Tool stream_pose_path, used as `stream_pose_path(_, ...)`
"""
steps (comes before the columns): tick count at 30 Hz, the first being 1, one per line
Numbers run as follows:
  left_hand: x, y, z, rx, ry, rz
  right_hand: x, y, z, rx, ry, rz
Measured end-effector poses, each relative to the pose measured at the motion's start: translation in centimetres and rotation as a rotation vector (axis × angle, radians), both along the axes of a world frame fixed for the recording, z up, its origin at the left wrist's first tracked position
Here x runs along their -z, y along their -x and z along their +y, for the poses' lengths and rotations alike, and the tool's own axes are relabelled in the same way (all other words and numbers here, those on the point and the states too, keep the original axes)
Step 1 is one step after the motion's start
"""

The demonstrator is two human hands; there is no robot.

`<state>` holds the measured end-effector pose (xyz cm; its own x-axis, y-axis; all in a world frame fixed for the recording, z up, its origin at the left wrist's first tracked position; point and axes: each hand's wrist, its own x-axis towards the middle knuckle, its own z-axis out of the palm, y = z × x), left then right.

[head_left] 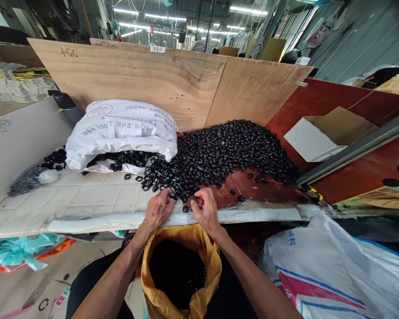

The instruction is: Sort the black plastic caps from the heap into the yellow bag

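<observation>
My left hand [159, 207] is closed, its fingers curled at the front edge of a heap of small black plastic rings [158, 173]. Across a narrow gap, my right hand [206, 209] is also closed, thumb and forefinger drawn together beside a larger heap of small black caps [232, 146]. Whatever either hand pinches is too small or hidden to make out. One loose black cap [185, 208] lies between the hands on the bench edge. Below them, between my knees, a yellow woven sack [148, 270] hangs with its mouth wide and a dark inside.
A white woven sack [126, 119] lies on the bench, black rings spilling from its mouth. Plywood [153, 75] walls the back. At the right are a cardboard box [314, 139], a metal bar [352, 148] and a large white bag [306, 261]. A dark plastic bag [26, 180] lies left.
</observation>
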<state>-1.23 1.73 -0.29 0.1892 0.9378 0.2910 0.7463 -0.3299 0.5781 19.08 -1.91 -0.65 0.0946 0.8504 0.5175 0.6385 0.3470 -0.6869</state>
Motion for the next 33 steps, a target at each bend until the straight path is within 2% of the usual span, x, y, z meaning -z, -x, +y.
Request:
stream_pose_path(3, -0.2, 0.1, -0.2, 0.031, 0.016, -0.027, -0.2, 0.2, -1.0, -0.261, 0.064, -0.067)
stream_pose_path(5, -0.5, 0.0, -0.3, 0.063, 0.021, 0.008, 0.1, 0.5, -0.7, -0.317, 0.093, -0.145)
stream_pose_path(7, -0.7, -0.1, -0.3, 0.080, 0.026, 0.049, 0.4, 0.9, -0.1, -0.268, 0.099, -0.144)
stream_pose_path(10, -0.9, -0.1, -0.4, 0.107, 0.037, 0.074, 0.3, 1.4, 0.5, -0.193, 0.115, 0.004)
stream_pose_path(12, -0.9, -0.1, -0.4, 0.137, 0.045, 0.075, 0.0, 1.7, 0.3, -0.252, 0.137, 0.086)
stream_pose_path(15, -0.5, 0.1, -0.2, 0.166, 0.071, 0.008, -0.1, 2.2, 0.2, -0.360, 0.148, 0.074)
stream_pose_path(17, -0.1, 0.2, 0.1, 0.112, 0.117, -0.120, 0.3, 2.5, 0.7, -0.293, 0.129, 0.035)
stream_pose_path(19, 0.3, 0.3, 0.5, 0.016, 0.141, -0.234, 0.9, 2.5, 1.4, -0.151, 0.115, 0.033)
stream_pose_path(22, 0.6, 0.2, 0.8, -0.023, 0.071, -0.218, 1.6, 2.4, 2.0, -0.048, 0.121, 0.111)
stream_pose_path(25, 0.6, 0.1, 0.8, 0.007, 0.020, -0.133, 1.6, 2.3, 1.5, -0.100, 0.077, 0.139)
stream_pose_path(29, 0.6, 0.1, 0.5, 0.013, -0.018, -0.120, 1.3, 2.3, 0.7, -0.232, 0.034, 0.056)
stream_pose_path(33, 0.6, 0.2, -0.2, 0.070, -0.034, -0.140, 1.2, 2.5, 0.7, -0.226, 0.077, 0.126)
